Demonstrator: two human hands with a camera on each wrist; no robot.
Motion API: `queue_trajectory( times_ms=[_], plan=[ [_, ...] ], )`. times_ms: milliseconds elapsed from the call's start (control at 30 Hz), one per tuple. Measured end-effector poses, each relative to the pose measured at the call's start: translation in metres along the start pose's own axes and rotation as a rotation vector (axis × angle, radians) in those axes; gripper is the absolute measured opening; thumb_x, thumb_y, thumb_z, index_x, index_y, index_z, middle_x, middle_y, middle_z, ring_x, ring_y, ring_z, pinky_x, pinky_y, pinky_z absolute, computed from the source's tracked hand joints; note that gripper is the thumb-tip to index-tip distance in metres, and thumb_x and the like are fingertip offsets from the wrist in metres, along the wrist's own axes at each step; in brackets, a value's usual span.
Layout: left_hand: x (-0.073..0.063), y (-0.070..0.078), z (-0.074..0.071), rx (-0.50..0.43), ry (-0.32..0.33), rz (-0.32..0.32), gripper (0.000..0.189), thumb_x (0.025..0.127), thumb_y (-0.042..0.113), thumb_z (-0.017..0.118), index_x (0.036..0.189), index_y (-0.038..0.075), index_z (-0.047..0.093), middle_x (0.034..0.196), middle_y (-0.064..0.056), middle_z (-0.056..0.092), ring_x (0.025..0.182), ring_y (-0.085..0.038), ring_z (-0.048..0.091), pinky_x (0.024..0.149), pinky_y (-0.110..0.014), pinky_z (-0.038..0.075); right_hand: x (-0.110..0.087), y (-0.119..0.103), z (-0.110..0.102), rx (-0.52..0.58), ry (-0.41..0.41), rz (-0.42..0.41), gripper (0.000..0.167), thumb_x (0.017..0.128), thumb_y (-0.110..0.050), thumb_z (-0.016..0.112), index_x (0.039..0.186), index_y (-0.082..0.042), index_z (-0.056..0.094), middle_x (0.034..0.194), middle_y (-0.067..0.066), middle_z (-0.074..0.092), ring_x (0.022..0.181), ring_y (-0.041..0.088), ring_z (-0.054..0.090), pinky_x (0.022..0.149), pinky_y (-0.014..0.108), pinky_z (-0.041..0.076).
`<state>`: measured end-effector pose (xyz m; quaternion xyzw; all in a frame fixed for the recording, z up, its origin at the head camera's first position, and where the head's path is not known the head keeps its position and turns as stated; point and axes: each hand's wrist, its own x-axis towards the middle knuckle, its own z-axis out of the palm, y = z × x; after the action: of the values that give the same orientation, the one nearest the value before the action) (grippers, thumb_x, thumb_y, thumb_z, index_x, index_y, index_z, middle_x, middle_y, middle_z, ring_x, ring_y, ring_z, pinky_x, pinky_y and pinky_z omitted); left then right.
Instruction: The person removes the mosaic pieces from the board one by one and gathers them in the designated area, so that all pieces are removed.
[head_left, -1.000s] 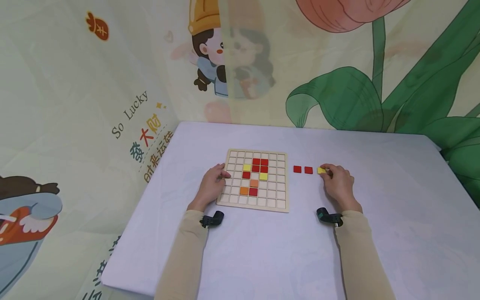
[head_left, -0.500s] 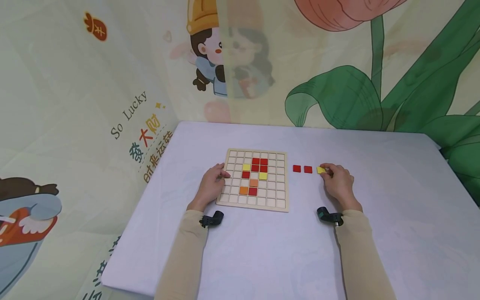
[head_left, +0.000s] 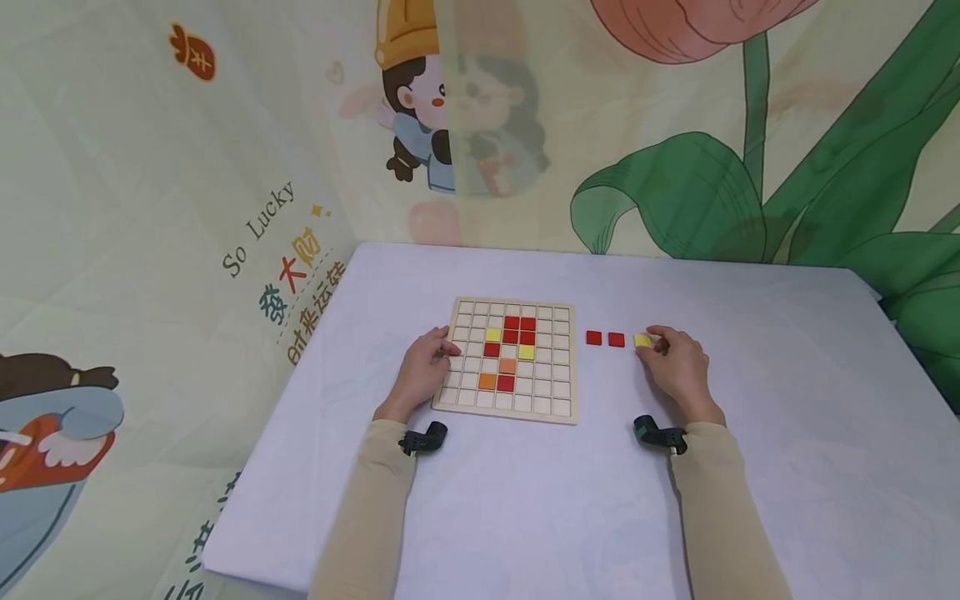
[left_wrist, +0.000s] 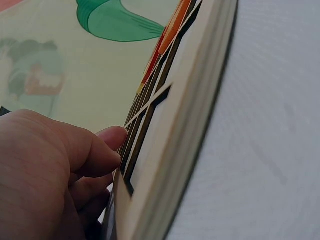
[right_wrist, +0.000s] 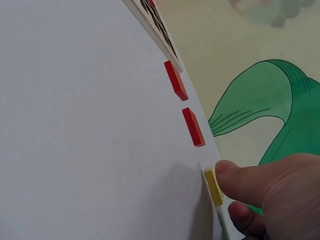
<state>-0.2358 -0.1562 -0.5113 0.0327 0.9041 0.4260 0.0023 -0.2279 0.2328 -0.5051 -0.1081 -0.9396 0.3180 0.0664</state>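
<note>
A square wooden board with a grid of cells lies on the table. Red, yellow and orange tiles fill some of its middle cells. At the board's left edge my left hand grips the rim, thumb and forefinger tips on it in the left wrist view. Two red tiles lie apart in a row to the right of the board. Beyond them is a yellow tile, flat at table level, which my right hand pinches at its right side between thumb and forefinger.
The white-covered table extends around the board toward its front and right edges. A printed cloth backdrop rises right behind the far edge and along the left side.
The thumb and forefinger of my right hand have shifted slightly around the yellow tile, and more of its face shows. The left hand, board and red tiles stay put.
</note>
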Motion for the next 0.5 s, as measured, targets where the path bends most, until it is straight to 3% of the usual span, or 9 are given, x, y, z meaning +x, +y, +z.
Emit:
queue_trajectory(
  times_ms=[233, 500],
  plan=[
    [0.000, -0.001, 0.000, -0.004, 0.002, 0.002, 0.019, 0.093, 0.004, 0.050, 0.097, 0.011, 0.067, 0.153, -0.004, 0.041, 0.146, -0.021, 0.026, 0.121, -0.040, 0.019, -0.004, -0.011, 0.000, 0.046, 0.035, -0.030, 0.039, 0.096, -0.018, 0.060, 0.130, -0.001, 0.058, 0.102, 0.017, 0.054, 0.097, 0.033, 0.044, 0.075, 0.039, 0.039],
    [0.000, -0.001, 0.000, -0.006, 0.001, 0.004, 0.019, 0.092, 0.003, 0.050, 0.097, 0.011, 0.067, 0.153, -0.004, 0.041, 0.147, -0.021, 0.025, 0.121, -0.040, 0.018, -0.008, -0.027, 0.015, 0.106, 0.011, -0.101, 0.032, 0.096, -0.017, 0.058, 0.125, -0.004, 0.062, 0.107, 0.016, 0.058, 0.102, 0.034, 0.048, 0.086, 0.046, 0.044]
  ],
)
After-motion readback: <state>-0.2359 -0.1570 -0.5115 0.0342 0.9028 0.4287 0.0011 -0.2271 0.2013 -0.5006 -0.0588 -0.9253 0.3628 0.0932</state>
